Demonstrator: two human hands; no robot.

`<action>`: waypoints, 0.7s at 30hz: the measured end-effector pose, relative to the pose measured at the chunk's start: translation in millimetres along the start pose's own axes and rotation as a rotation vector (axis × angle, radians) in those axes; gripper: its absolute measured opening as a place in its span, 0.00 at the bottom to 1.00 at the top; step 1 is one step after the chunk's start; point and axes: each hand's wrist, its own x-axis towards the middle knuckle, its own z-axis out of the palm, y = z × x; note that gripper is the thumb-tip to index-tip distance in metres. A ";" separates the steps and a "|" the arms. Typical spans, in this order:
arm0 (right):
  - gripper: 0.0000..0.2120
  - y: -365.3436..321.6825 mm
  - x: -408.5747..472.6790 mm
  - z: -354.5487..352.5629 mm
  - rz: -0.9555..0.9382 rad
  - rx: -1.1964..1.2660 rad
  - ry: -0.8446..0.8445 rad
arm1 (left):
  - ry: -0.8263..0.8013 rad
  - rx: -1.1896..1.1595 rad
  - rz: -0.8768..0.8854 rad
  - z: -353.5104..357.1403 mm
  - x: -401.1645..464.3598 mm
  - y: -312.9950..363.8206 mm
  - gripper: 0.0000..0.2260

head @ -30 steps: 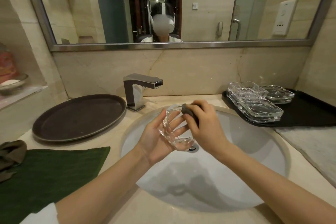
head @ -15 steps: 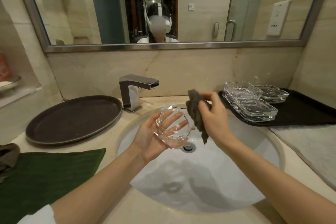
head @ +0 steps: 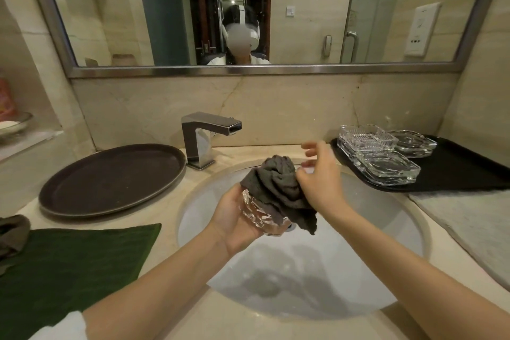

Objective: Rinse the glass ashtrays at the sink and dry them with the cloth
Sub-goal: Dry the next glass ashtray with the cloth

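Both forearms (head: pixel 154 295) are bare from wrist to near the elbow. A white sleeve (head: pixel 62 326) covers the left arm above the elbow; its cuff edge shows at the lower left of the head view. The left hand (head: pixel 234 218) and right hand (head: pixel 321 182) carry no gloves, rings or watch. In the mirror, the person wears a white headset (head: pixel 242 30) with a strap over the head and a white collared top.

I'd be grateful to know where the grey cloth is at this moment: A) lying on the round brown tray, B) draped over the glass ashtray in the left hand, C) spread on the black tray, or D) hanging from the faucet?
B: the grey cloth lies bunched over the glass ashtray that the left hand holds above the sink, while the right hand pinches the cloth's edge.
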 end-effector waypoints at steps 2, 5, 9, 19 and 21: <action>0.12 -2.6 -10.9 3.5 -0.227 -0.090 0.061 | 0.069 -0.005 0.011 -1.7 2.7 -0.4 0.20; 0.18 -13.7 -36.4 19.9 -0.373 -0.174 -0.120 | 0.119 0.013 0.036 -1.8 3.3 1.2 0.18; 0.20 -8.4 -54.4 34.2 -0.584 -0.330 -0.207 | 0.123 -0.015 0.051 -5.8 -0.1 5.8 0.14; 0.18 -5.3 -49.6 32.4 -0.762 -0.314 -0.138 | 0.034 0.000 0.063 -3.5 1.8 12.0 0.14; 0.19 -4.2 -31.3 28.6 -0.688 -0.293 -0.132 | 0.004 -0.017 0.078 -3.6 0.9 14.5 0.12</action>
